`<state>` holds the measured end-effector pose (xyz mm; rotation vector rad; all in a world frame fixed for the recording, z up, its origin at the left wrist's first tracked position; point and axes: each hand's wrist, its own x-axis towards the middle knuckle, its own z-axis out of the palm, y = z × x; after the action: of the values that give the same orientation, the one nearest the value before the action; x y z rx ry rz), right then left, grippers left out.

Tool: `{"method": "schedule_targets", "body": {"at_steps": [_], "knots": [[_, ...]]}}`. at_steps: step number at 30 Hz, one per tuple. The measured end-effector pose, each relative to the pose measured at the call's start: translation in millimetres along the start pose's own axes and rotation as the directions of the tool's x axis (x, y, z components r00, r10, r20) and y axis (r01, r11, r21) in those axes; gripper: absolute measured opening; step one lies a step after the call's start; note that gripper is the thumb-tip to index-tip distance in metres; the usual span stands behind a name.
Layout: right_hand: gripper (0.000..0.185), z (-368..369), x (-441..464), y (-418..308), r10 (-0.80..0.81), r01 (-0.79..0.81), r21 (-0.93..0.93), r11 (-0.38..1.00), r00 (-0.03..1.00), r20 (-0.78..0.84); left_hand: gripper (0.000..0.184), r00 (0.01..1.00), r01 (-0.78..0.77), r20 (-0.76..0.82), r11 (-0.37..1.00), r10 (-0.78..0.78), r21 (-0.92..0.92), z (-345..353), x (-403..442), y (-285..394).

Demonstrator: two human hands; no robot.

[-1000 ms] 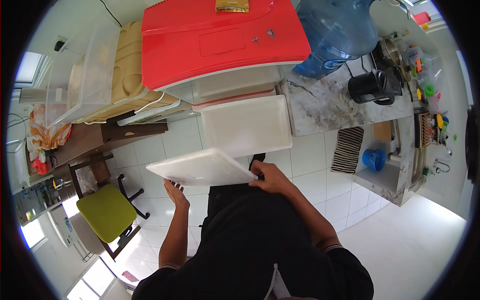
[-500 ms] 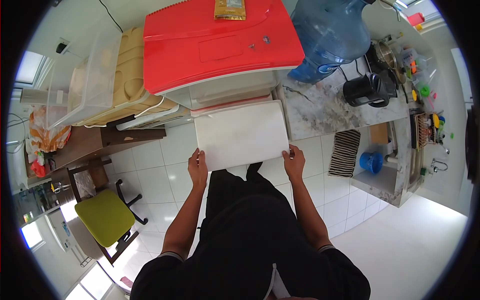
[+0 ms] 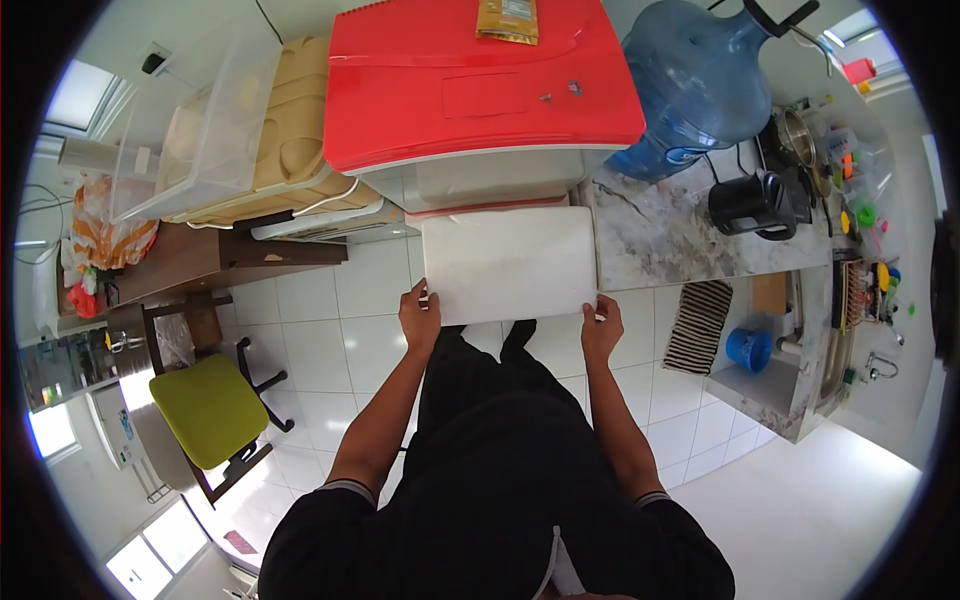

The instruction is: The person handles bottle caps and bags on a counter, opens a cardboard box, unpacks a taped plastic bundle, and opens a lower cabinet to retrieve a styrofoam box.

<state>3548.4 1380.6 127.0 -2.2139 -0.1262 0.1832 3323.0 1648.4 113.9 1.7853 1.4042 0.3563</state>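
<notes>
A flat white rectangular panel (image 3: pixel 510 265) lies level just in front of the red-topped cabinet (image 3: pixel 480 90), over the place where a white bin showed. My left hand (image 3: pixel 419 308) is at its near left corner, with thumb and fingers closed on the edge. At the near right corner my right hand (image 3: pixel 602 320) pinches the edge in the same way. What lies beneath the panel is hidden.
On the right a marble counter (image 3: pixel 650 240) holds a blue water bottle (image 3: pixel 695 80) and a black kettle (image 3: pixel 750 205). Beige bins (image 3: pixel 290 150) stand at the left, with a green chair (image 3: pixel 210 410) below them. A striped mat (image 3: pixel 698 327) lies on the floor.
The panel was tilted near my body, then came level and moved forward over the white bin. My right hand shifted to the panel's near right corner. The view has turned slightly.
</notes>
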Motion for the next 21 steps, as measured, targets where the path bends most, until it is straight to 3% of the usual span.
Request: {"method": "schedule_targets", "body": {"at_steps": [15,16,19,21], "knots": [[0.036,2,4,17,-0.064,0.067,-0.092,0.993,0.997,0.032,0.028,0.998,-0.04,-0.048,0.999,0.041,0.03,1,14,5],[0.037,4,4,21,-0.087,0.089,-0.103,0.991,0.996,0.03,0.035,0.999,0.017,-0.037,1.0,-0.016,0.014,2,19,5],[0.04,12,7,29,0.044,-0.045,0.011,0.999,0.999,0.03,0.056,0.981,0.194,0.006,0.98,-0.194,-0.044,5,37,13],[0.046,11,6,24,0.204,-0.212,0.121,0.97,0.976,0.078,0.073,0.947,0.321,0.049,0.943,-0.317,-0.092,7,45,23]]}}
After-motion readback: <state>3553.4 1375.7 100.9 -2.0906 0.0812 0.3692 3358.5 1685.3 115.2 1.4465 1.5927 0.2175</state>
